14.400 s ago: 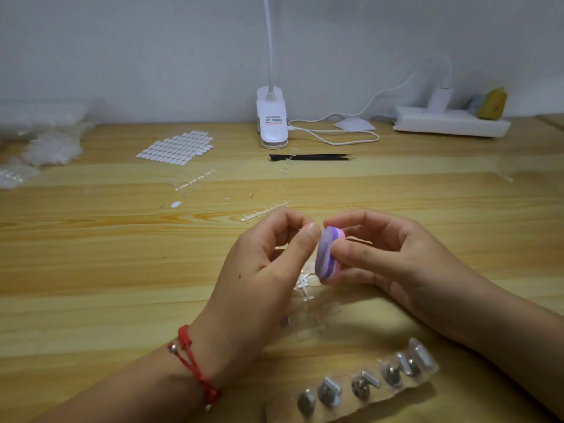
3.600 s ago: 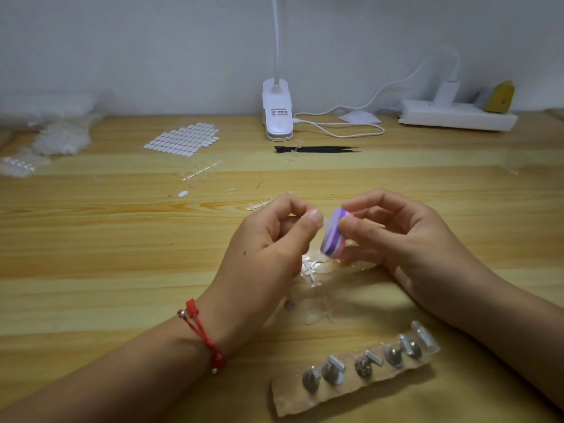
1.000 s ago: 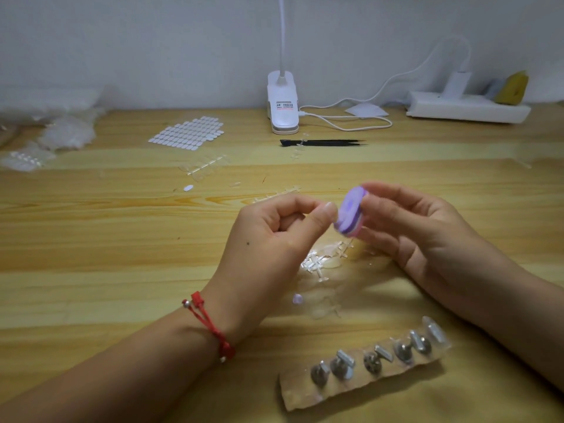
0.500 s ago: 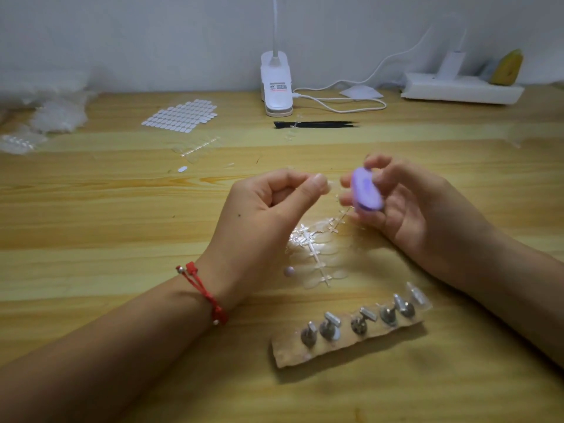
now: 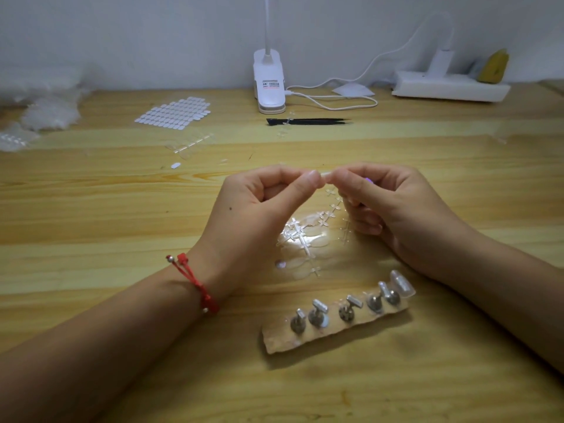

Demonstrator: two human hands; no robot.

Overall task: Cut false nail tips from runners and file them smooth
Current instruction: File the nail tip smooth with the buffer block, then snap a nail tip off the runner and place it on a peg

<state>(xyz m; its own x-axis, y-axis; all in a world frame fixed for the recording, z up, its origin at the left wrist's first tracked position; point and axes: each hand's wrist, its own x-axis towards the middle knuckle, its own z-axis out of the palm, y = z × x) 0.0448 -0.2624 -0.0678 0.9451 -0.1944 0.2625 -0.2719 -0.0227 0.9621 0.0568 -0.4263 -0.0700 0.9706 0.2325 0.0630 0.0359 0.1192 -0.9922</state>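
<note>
Right hand (image 5: 396,209) has pulled in against the left hand (image 5: 259,209) since half a second ago. The purple file (image 5: 369,180), in plain view then, is now tucked inside the curled right fingers with only a sliver showing.

Writing: white lamp clip (image 5: 269,83) at top centre carries a printed label, too small to read. Nothing else legible.

Holders: wooden strip (image 5: 335,334) at lower centre-right carries a row of metal stands; a clear tip (image 5: 403,283) sits on the right-end one. Clear bags (image 5: 48,112) at upper left hold pale small parts, blurred.

Hands: left thumb and forefinger pinch a clear nail tip (image 5: 326,175), other fingers curled, red cord bracelet (image 5: 195,282) on the wrist. Right fingertips meet the same tip from the other side, so it is held up at frame centre between both hands, off the table (image 5: 91,209).

Runners (image 5: 308,236) lie in a loose clear pile on the table just below the hands. Black tweezers (image 5: 308,121) lie in front of the lamp clip. Sheet of white ovals (image 5: 174,112) lies to their left.
</note>
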